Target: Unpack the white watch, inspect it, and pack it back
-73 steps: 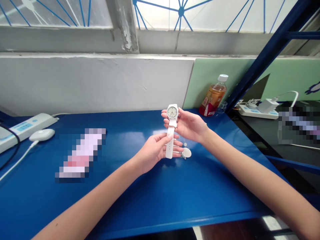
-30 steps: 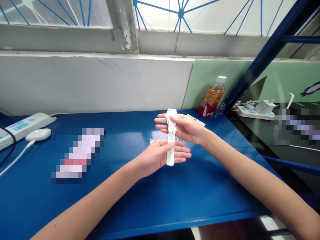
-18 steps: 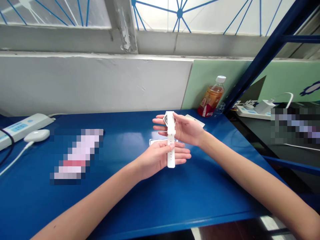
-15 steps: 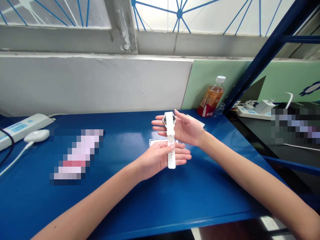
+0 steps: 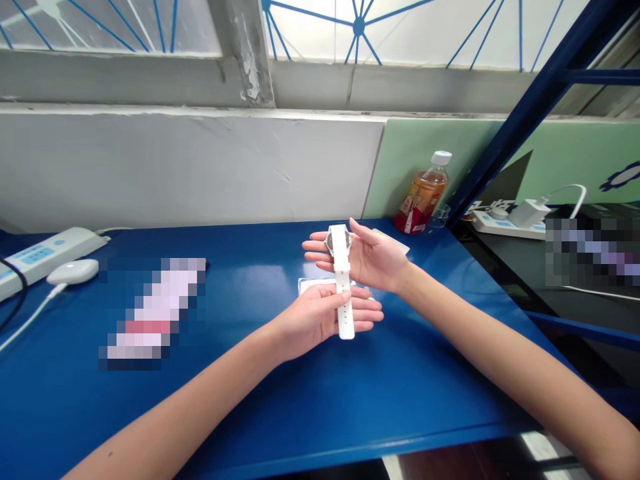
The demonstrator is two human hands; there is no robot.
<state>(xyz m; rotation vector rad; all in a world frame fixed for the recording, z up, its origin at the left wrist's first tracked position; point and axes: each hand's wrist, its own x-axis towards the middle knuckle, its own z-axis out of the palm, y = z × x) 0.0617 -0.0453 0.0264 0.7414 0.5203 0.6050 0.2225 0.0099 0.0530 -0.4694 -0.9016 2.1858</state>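
A white wristwatch (image 5: 342, 277) is stretched out lengthwise between my two hands above the blue table (image 5: 280, 400). Its metal case back faces up. My left hand (image 5: 320, 313) pinches the lower strap between thumb and fingers. My right hand (image 5: 367, 257) lies palm up under the watch case, fingers spread and thumb raised, so the case rests on it. A small white card (image 5: 313, 285) lies on the table beneath the hands.
A bottle of amber drink (image 5: 424, 193) stands at the table's back right corner. A white power strip (image 5: 47, 248) and a white oval device with a cable (image 5: 75, 271) sit at the left. A blurred pink-white object (image 5: 155, 310) lies left of centre. Another power strip with a charger (image 5: 515, 220) is on the dark bench to the right.
The watch has been turned over from dial up to case back up. My right hand has opened from a grip to a flat palm. The hands sank slightly toward the table.
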